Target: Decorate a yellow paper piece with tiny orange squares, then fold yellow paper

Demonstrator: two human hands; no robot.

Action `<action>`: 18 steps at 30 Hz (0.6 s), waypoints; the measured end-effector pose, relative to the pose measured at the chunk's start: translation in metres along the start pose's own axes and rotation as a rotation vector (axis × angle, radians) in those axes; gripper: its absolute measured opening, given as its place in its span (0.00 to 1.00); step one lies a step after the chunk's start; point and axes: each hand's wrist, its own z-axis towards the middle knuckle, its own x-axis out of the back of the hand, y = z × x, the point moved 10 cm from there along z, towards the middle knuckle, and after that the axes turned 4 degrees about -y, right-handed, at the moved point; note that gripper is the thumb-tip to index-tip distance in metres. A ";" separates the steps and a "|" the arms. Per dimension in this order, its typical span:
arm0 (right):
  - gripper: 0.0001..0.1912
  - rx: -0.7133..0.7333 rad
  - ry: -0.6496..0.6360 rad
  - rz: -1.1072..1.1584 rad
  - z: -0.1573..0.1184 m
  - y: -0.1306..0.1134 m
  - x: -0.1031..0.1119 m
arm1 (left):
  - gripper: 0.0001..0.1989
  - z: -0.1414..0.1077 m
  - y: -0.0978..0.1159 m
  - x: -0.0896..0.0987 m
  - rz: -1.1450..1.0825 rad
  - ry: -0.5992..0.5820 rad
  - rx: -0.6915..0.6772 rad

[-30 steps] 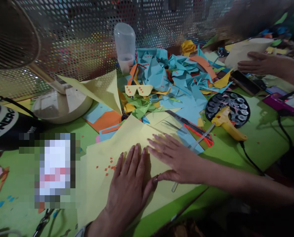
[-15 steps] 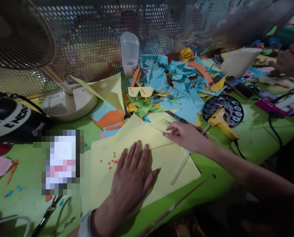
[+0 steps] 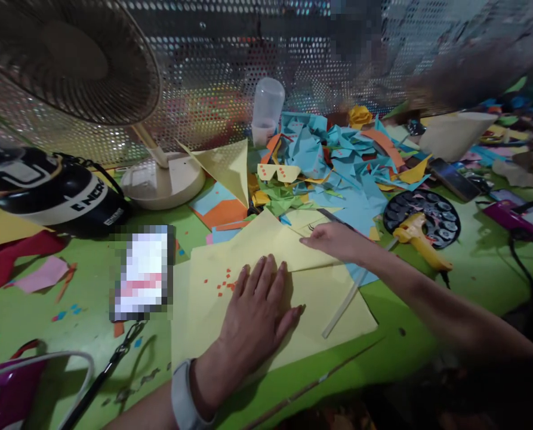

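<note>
My left hand (image 3: 255, 310), with a pale band at the wrist, lies flat with fingers spread on pale yellow paper (image 3: 338, 304). Small red paper squares (image 3: 224, 282) sit just left of its fingers. My right hand (image 3: 333, 240) is at the upper part of the paper, thumb and fingers pinched together over a smaller yellow sheet (image 3: 304, 254); whether they grip its edge is hard to see. Beside it lie dark-bladed scissors (image 3: 331, 217), partly hidden by the hand. A thin pale strip (image 3: 344, 304) rests on the paper below my right forearm.
Behind are blue paper scraps (image 3: 306, 146), a clear cup (image 3: 268, 107) and a fan (image 3: 163, 179). A phone (image 3: 143, 272) and a black bottle (image 3: 82, 200) stand left. At right, a yellow glue gun (image 3: 421, 239) lies on a black round tray (image 3: 449, 224).
The view has turned left, so everything appears further right. My right hand's fingers have drawn closer together over the paper. My left hand still lies flat.
</note>
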 end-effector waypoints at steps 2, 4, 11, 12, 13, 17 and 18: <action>0.20 0.011 -0.023 0.021 0.003 -0.001 -0.001 | 0.32 0.000 0.000 0.000 -0.010 -0.001 0.006; 0.19 0.038 -0.033 0.044 0.005 -0.003 -0.002 | 0.33 0.001 -0.001 0.001 -0.023 0.008 0.008; 0.20 0.189 -0.085 0.126 0.009 -0.018 -0.004 | 0.33 0.000 -0.002 0.001 -0.048 0.009 0.021; 0.21 0.204 -0.093 0.139 0.009 -0.021 -0.004 | 0.33 0.000 -0.002 0.000 -0.051 0.010 0.022; 0.21 0.220 -0.101 0.152 0.008 -0.023 -0.005 | 0.32 0.000 -0.002 0.000 -0.055 0.013 0.019; 0.21 0.280 -0.104 0.205 0.004 -0.032 -0.001 | 0.31 0.000 -0.006 0.020 -0.107 0.082 0.004; 0.21 0.293 -0.090 0.218 0.002 -0.034 0.002 | 0.30 -0.002 -0.011 0.033 -0.143 0.127 0.017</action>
